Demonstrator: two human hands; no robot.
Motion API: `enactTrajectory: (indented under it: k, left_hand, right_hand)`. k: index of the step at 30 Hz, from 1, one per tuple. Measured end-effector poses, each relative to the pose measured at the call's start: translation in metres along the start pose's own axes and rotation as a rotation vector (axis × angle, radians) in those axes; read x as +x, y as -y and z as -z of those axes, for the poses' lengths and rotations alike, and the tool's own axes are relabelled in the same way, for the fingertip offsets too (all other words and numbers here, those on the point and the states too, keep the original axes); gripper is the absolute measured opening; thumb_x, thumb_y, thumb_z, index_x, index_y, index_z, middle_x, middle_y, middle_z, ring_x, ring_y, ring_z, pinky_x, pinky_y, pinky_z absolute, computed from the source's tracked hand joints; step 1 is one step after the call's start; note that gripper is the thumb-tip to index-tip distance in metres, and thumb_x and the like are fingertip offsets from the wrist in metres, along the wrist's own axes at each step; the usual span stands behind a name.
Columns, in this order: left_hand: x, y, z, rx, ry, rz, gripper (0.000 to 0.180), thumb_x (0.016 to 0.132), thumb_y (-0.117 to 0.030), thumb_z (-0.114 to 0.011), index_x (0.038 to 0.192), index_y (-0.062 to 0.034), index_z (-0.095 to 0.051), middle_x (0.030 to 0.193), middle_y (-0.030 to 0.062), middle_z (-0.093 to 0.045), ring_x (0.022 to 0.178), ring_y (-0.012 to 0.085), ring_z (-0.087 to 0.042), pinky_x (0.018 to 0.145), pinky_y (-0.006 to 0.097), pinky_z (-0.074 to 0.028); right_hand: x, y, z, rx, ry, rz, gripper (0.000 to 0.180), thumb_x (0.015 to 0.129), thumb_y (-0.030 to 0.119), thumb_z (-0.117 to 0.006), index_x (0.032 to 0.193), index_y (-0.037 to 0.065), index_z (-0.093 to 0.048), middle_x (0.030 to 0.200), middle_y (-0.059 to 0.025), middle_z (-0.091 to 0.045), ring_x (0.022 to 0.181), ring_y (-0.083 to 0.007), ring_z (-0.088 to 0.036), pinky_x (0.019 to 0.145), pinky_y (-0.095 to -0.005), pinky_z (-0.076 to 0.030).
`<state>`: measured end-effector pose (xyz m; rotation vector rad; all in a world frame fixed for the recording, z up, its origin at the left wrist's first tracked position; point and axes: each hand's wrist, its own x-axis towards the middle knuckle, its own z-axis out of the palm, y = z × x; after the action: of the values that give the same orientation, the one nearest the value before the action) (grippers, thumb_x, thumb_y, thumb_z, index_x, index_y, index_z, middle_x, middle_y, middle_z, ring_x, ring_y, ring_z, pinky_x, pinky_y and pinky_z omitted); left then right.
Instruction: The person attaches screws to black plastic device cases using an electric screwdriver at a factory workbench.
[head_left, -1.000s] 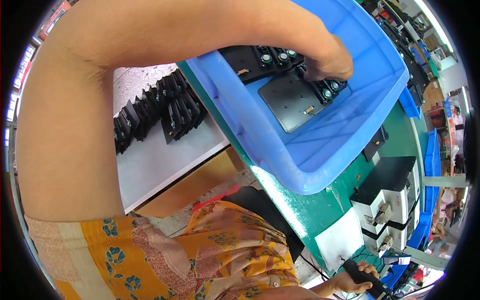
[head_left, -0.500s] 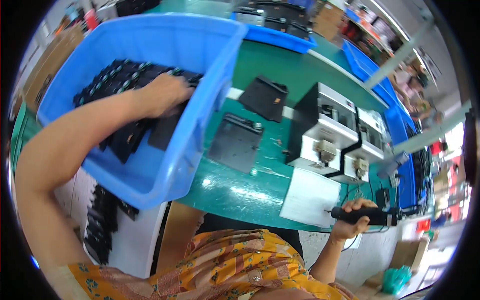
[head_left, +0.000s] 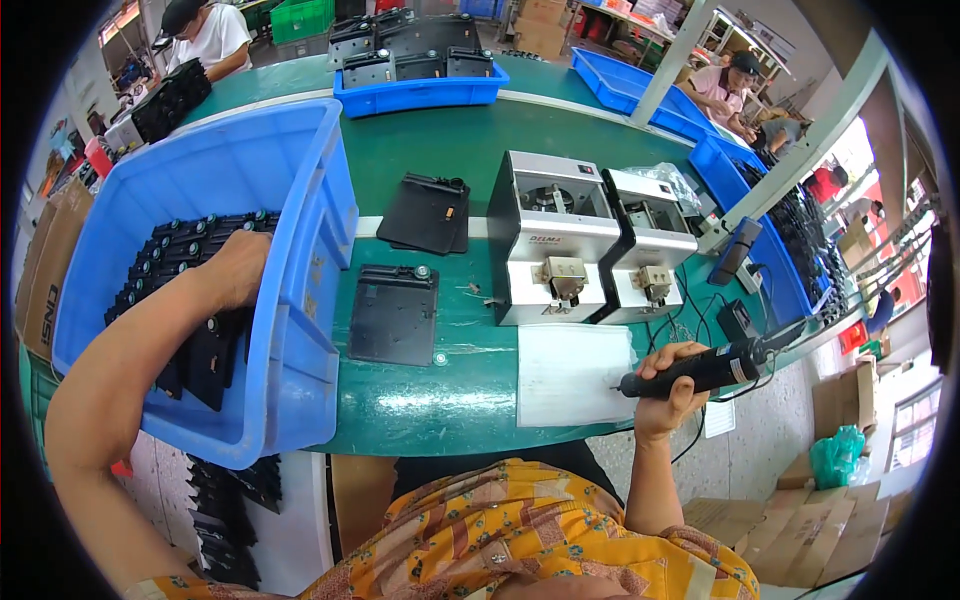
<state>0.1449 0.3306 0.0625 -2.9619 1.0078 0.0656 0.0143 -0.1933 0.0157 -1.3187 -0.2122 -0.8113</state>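
My left hand (head_left: 243, 268) reaches into a large blue bin (head_left: 300, 375) on the left, its fingers curled down at the top edge of a black plate. The fingertips are hidden. Around it stand several black plates (head_left: 165, 265) with small round fittings along their top edges. On the right, my right hand (head_left: 668, 385) is wrapped round a black electric screwdriver (head_left: 715, 368), its bit pointing left above a white sheet (head_left: 562, 375). Between the hands, one black plate (head_left: 393, 315) lies flat on the green table; more overlapped plates (head_left: 425, 215) lie behind it.
Two silver-and-black machines (head_left: 555, 240) stand side by side behind the sheet, with loose cables at their right. A blue tray (head_left: 420, 95) of black parts is at the back. A white post (head_left: 780, 165) rises at the right. People sit at work farther off.
The view has turned, so the bin and table sit straighter. My left hand has stayed inside the bin, now lower among the plates. The right hand still grips the electric screwdriver.
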Motion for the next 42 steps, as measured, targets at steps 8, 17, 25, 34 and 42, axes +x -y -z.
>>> enactTrajectory:
  k: [8,17,25,34,42]
  left_hand:
    - [-0.005,0.003,-0.006,-0.018,-0.044,-0.032,0.026,0.074,-0.022,-0.073,0.096,-0.0068,-0.07,0.09,0.0194,-0.07,0.082,0.0421,-0.066,0.067,0.051,-0.053]
    - [-0.007,0.01,-0.014,0.088,-0.069,-0.186,0.024,0.075,-0.027,-0.07,0.09,-0.0083,-0.07,0.086,0.017,-0.068,0.079,0.0402,-0.063,0.06,0.05,-0.049]
    - [-0.006,-0.007,-0.002,0.047,-0.07,-0.138,0.03,0.077,-0.033,-0.068,0.092,-0.0074,-0.069,0.093,0.0176,-0.068,0.081,0.0397,-0.064,0.063,0.049,-0.051]
    - [-0.007,-0.007,-0.003,-0.024,-0.049,-0.149,0.031,0.077,-0.034,-0.069,0.093,-0.0078,-0.069,0.093,0.0173,-0.068,0.082,0.0396,-0.064,0.064,0.049,-0.052]
    - [0.0,-0.003,-0.012,-0.095,-0.046,-0.159,0.032,0.077,-0.035,-0.069,0.094,-0.0082,-0.069,0.094,0.017,-0.069,0.083,0.0395,-0.065,0.064,0.05,-0.052]
  right_hand:
    - [-0.001,-0.001,0.005,-0.016,0.034,0.0,0.056,0.086,0.048,-0.073,0.109,0.004,-0.047,0.085,-0.0073,-0.051,0.067,-0.0156,-0.055,0.06,-0.0294,-0.05]
    - [0.0,-0.003,0.003,-0.025,0.025,0.009,0.054,0.087,0.046,-0.073,0.108,0.004,-0.046,0.084,-0.0076,-0.052,0.066,-0.0155,-0.056,0.06,-0.0291,-0.05]
    - [0.001,-0.003,0.005,-0.028,0.029,0.015,0.053,0.088,0.045,-0.072,0.107,0.004,-0.047,0.084,-0.0078,-0.053,0.067,-0.0154,-0.056,0.061,-0.0292,-0.05]
    - [0.001,-0.004,0.004,-0.033,0.032,0.015,0.052,0.089,0.045,-0.072,0.107,0.003,-0.048,0.085,-0.0073,-0.053,0.067,-0.0152,-0.056,0.062,-0.0292,-0.05]
    - [0.001,-0.004,0.005,-0.045,0.007,0.008,0.052,0.089,0.045,-0.072,0.107,0.003,-0.048,0.085,-0.0074,-0.054,0.067,-0.0151,-0.056,0.062,-0.029,-0.049]
